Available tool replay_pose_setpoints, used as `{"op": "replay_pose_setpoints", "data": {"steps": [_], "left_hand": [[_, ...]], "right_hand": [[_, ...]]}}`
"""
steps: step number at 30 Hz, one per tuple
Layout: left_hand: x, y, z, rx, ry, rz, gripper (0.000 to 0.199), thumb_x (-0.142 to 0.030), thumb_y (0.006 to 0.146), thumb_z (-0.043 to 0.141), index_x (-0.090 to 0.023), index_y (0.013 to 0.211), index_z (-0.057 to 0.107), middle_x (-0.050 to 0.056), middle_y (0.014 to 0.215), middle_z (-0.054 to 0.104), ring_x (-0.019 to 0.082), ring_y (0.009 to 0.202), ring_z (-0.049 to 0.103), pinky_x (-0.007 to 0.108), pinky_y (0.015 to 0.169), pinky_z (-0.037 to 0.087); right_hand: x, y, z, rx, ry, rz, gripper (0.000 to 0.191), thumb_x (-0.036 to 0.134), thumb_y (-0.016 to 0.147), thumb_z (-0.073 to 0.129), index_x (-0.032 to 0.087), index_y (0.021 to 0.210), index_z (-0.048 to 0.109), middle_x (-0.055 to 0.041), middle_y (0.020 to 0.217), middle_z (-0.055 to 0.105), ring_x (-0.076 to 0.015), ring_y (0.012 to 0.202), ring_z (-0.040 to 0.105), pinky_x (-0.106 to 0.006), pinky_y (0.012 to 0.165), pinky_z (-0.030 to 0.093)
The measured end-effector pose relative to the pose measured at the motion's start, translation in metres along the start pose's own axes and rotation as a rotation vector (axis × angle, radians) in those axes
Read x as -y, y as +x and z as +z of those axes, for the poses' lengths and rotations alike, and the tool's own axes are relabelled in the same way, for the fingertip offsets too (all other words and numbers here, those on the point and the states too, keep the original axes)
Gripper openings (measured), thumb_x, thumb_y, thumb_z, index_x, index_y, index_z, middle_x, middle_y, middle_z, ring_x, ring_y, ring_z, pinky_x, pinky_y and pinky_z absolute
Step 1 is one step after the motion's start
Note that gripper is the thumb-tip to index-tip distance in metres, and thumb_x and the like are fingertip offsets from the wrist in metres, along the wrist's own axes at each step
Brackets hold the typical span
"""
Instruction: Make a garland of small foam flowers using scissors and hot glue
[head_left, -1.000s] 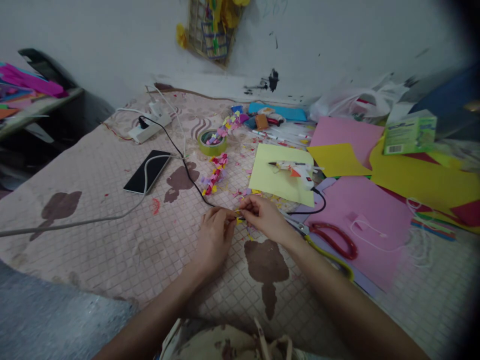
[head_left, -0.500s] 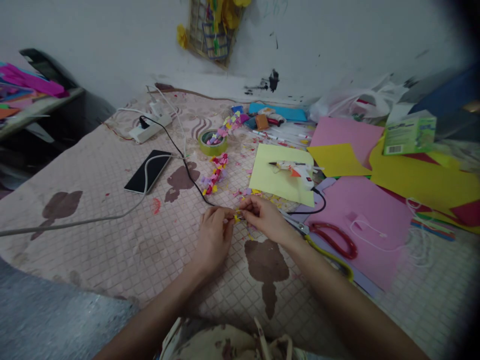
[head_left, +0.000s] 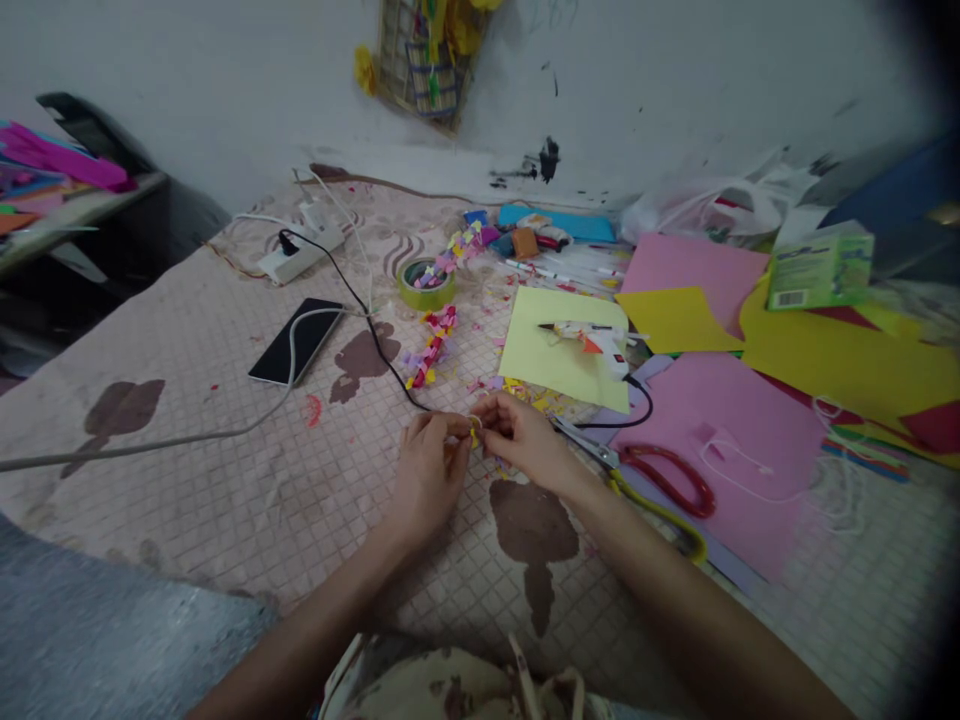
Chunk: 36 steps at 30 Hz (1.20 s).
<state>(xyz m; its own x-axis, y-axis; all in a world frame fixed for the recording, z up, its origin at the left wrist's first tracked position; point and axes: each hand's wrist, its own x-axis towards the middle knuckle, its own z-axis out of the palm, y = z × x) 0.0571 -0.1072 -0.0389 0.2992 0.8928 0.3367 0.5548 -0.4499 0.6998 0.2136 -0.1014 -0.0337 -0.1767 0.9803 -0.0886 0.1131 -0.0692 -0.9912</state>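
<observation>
My left hand (head_left: 431,462) and my right hand (head_left: 517,430) meet low over the table, fingertips nearly together. Between them is a small yellow paper piece (head_left: 475,434), pinched by the fingers of both hands; its exact shape is too small to tell. Just beyond my hands lie loose paper scraps (head_left: 525,392) in yellow, pink and purple. Scissors (head_left: 660,480) with one red and one yellow handle rest beside my right wrist, partly behind the forearm. Farther off, a garland of small pink, red and yellow paper pieces (head_left: 435,345) lies on the tablecloth.
A glue gun (head_left: 592,340) rests on a pale yellow sheet (head_left: 525,350), its black cord running near my hands. A tape roll (head_left: 426,290), phone (head_left: 296,342) and power strip (head_left: 296,258) stand left. Pink paper (head_left: 742,430) and a green box (head_left: 821,270) lie right.
The fingers of my right hand have shifted slightly, and the yellow paper piece now shows as a small curl between the fingertips. Everything else stays put.
</observation>
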Motion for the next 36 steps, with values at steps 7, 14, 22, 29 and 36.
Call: {"op": "replay_pose_setpoints", "data": {"steps": [7, 14, 22, 29, 36], "left_hand": [[-0.002, 0.0, -0.002, 0.003, -0.053, -0.06, 0.014, -0.013, 0.078, 0.057, -0.019, 0.091, 0.056, 0.004, 0.088, 0.062, 0.019, 0.088, 0.056, 0.033, 0.077, 0.046], [0.0, 0.0, 0.0, 0.024, -0.17, -0.166, 0.014, -0.013, 0.079, 0.053, -0.019, 0.091, 0.057, 0.005, 0.09, 0.06, 0.017, 0.087, 0.057, 0.03, 0.071, 0.048], [0.001, 0.002, -0.005, 0.032, -0.277, -0.278, 0.015, -0.016, 0.077, 0.054, -0.018, 0.092, 0.057, 0.005, 0.088, 0.061, 0.016, 0.078, 0.058, 0.028, 0.067, 0.046], [0.009, 0.001, -0.003, 0.026, -0.377, -0.325, 0.019, -0.016, 0.074, 0.057, -0.018, 0.093, 0.057, 0.005, 0.087, 0.062, 0.017, 0.08, 0.06, 0.031, 0.074, 0.048], [0.008, 0.005, -0.011, 0.03, -0.423, -0.373, 0.014, -0.019, 0.074, 0.059, -0.017, 0.088, 0.058, 0.003, 0.084, 0.062, 0.014, 0.075, 0.059, 0.026, 0.067, 0.047]], "right_hand": [[-0.002, -0.001, -0.001, -0.023, 0.012, 0.004, 0.023, 0.014, 0.071, 0.055, 0.019, 0.093, 0.051, 0.0027, 0.072, 0.053, -0.0101, 0.06, 0.052, -0.023, 0.052, 0.042], [0.001, -0.001, 0.0, -0.023, 0.028, 0.02, 0.019, 0.018, 0.074, 0.055, 0.02, 0.092, 0.05, 0.0023, 0.074, 0.054, -0.0096, 0.057, 0.053, -0.021, 0.047, 0.04], [0.028, -0.007, -0.046, -0.338, -0.154, -0.019, 0.016, 0.033, 0.079, 0.057, 0.019, 0.087, 0.054, 0.0024, 0.069, 0.055, -0.0075, 0.047, 0.048, -0.02, 0.04, 0.035], [0.028, -0.026, -0.067, -0.4, -0.229, -0.031, 0.017, 0.035, 0.081, 0.056, 0.018, 0.086, 0.057, 0.0023, 0.062, 0.055, -0.0102, 0.05, 0.051, -0.02, 0.042, 0.036], [0.021, -0.034, -0.062, -0.369, -0.33, 0.02, 0.019, 0.037, 0.082, 0.054, 0.018, 0.082, 0.058, 0.0024, 0.059, 0.056, -0.0098, 0.046, 0.047, -0.023, 0.044, 0.036]]}}
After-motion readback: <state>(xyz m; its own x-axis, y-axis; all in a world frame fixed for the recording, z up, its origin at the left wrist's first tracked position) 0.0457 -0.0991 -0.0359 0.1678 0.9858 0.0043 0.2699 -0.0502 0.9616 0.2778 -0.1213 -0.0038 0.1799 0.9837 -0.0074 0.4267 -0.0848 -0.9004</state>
